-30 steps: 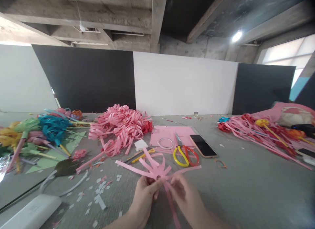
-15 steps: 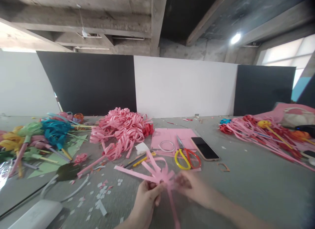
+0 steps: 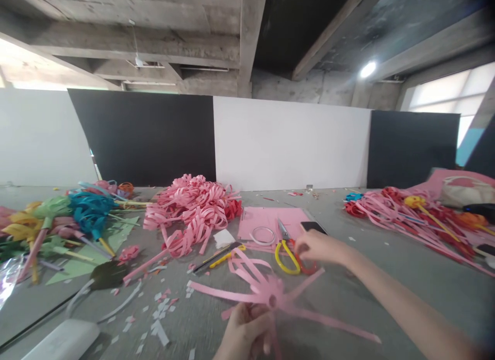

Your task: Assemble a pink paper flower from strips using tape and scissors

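Low in the centre, my left hand (image 3: 249,331) pinches a pink paper-strip flower (image 3: 273,293), whose long strips spread out to both sides and downward. Some strips at its upper left curl into loops. My right hand (image 3: 315,246) is away from the flower, over the red handle of the scissors (image 3: 286,254) and in front of the phone (image 3: 314,227). Its fingers bend downward, and whether they grip the handle is unclear. Behind the scissors lies pink paper (image 3: 251,218) with a clear ring (image 3: 263,235) on it.
A pile of curled pink strips (image 3: 193,210) stands behind to the left, near a yellow cutter (image 3: 226,257). Coloured paper flowers (image 3: 87,210) and a white power bank (image 3: 64,342) are at the left, amid paper scraps. More strips (image 3: 406,215) lie at the right.
My right hand has left the flower and moved up and right to the scissors, covering part of the phone. The flower's strips now spread wider, still in my left hand.
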